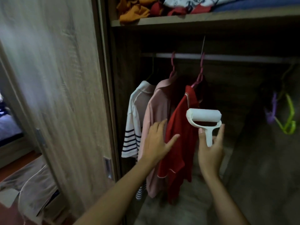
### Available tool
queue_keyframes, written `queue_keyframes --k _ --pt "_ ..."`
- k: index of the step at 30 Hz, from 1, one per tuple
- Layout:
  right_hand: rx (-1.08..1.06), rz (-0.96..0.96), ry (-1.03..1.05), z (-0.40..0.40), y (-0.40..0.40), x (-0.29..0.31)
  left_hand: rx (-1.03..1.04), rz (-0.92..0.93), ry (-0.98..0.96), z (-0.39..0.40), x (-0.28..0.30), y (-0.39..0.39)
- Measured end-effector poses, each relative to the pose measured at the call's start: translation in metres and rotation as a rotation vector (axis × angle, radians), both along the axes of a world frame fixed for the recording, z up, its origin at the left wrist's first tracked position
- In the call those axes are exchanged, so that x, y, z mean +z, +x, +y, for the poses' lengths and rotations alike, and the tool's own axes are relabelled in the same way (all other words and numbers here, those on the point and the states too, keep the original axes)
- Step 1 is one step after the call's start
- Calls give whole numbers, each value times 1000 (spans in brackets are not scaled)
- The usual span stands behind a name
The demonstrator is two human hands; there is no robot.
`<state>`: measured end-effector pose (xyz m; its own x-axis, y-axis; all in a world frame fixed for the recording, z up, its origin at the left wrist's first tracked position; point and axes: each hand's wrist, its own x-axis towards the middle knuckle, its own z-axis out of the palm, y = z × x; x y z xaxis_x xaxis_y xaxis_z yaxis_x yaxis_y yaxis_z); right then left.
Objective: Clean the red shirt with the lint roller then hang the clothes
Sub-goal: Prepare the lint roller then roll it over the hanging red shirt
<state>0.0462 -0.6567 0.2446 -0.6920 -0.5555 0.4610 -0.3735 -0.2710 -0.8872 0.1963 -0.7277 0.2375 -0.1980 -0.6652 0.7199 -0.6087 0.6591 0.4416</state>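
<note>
three shirts hang on the rail; your left hand, fingers spread, touches the red shirt; your right hand grips the lint roller beside it.

Dim wardrobe interior, soft and smeared, with wide-angle bending at the edges.

The light seems to come from behind the viewer and the left: the wardrobe door is the brightest surface, washed pale with streaky motion blur, while the recess to the right falls into deep shadow where the green hanger is only a glowing smudge. The white lint roller is close to overexposed against the dark back wall. The hanging rail catches a faint sheen. The folded clothes on the shelf are blurred. Straight edges bow outward toward the frame's margins.
</note>
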Motion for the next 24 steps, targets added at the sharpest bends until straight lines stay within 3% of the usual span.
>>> queue_keyframes --k 6,12,17,24 --pt "14 8 -35 -22 -38 16 167 56 297 -6 -37 -11" --pt "100 -5 -52 -45 -47 21 267 188 221 15 -14 24" --pt "219 0 -78 -57 -35 22 485 -16 55 27 15 59" --pt "314 60 -192 -67 -5 42 780 -331 93 32 55 115"
